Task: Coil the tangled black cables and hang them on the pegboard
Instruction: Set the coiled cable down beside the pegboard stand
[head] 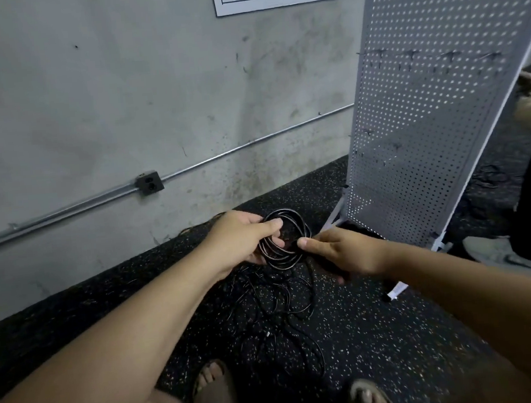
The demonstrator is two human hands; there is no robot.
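Sandalled feet (215,395) flank loose black cable (285,299) on the floor; left hand (241,235) grips the round black coil (291,218), binding its loops; right hand (342,252) pinches its edge, likely guiding.

Both bare forearms reach forward and converge low over the floor. The left hand (240,237) is turned palm inward, its fingers curled round the left side of the cable coil (280,262). The right hand (342,254), back uppermost, pinches the coil's lower right edge, with the thumb (306,243) lying on top.
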